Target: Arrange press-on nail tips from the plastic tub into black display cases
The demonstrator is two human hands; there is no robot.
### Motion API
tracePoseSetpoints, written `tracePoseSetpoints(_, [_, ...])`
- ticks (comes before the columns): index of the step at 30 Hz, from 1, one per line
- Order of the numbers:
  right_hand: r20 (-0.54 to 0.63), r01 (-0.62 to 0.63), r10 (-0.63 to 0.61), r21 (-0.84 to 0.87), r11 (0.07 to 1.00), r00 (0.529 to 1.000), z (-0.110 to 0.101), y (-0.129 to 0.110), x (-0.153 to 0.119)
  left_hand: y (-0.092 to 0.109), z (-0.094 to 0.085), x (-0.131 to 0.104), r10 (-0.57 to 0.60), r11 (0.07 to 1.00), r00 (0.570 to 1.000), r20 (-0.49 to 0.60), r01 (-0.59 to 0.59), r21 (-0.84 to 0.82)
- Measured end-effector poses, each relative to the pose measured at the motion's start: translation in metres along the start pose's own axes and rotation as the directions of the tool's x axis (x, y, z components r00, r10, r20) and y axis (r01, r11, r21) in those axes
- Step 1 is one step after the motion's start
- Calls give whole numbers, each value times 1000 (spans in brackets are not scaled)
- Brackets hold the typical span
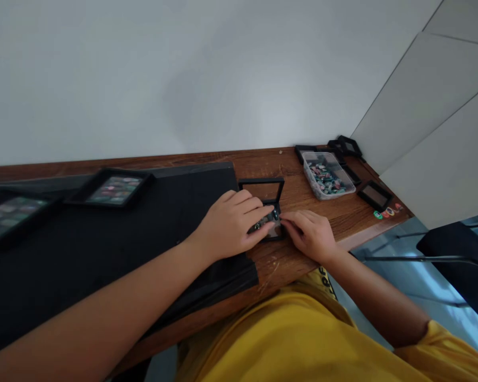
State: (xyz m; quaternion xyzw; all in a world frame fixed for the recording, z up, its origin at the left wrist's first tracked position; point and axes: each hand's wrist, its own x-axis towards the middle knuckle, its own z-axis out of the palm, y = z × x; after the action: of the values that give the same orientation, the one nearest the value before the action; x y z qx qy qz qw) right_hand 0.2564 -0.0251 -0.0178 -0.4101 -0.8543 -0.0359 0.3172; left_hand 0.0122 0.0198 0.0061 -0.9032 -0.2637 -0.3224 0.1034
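Observation:
A small black hinged display frame [279, 206] lies on the wooden table, its lid [262, 181] raised at the back. Small dark, shiny pieces are inside it, partly covered by my fingers. My left hand [233, 223] reaches over the frame from the left, thumb and forefinger stretched out and apart, tips on the contents. On the other side, my right hand [311, 233] has its thumb and fingertips drawn together at the frame's right edge. Whatever those fingertips may pinch is too small to make out.
A clear plastic tub [322, 195] of colourful flat pieces stands to the right, among several black frames [375, 196]. Small round stickers [389, 211] lie near the table's right edge. Two filled frames [137, 198] rest on the black mat [179, 212] at left.

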Motion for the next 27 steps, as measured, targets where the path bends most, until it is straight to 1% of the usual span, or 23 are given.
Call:
tracePoseSetpoints(2, [-11,6,-6,9,1000,1000,-1,-1,0,7,5,0,-54,998,996,76,50,43])
tracePoseSetpoints(4, [-21,19,-19,10,1000,1000,-2,-1,1,10,10,-1,-104,993,986,132,95,76])
tracePoseSetpoints(7, [-21,49,-48,14,999,999,-1,-1,0,10,14,-4,-170,984,970,175,156,88])
tracePoseSetpoints(9, [-10,61,-61,16,998,998,-1,0,0,10,15,-5,-183,982,969,169,172,81])
tracePoseSetpoints(13, [-4,60,-60,-2,998,998,-1,1,0,11,13,-4,-145,989,979,141,137,65])
tracePoseSetpoints(18, [14,46,-45,-20,999,999,-1,0,0,12,12,-3,-122,992,980,155,117,39])
tracePoseSetpoints(21, [31,29,-29,-7,1000,999,-1,0,0,11,13,-4,-136,991,978,160,136,15])
tracePoseSetpoints(27, [27,47,-47,4,999,999,-2,0,1,11,15,-5,-179,984,970,164,179,14])
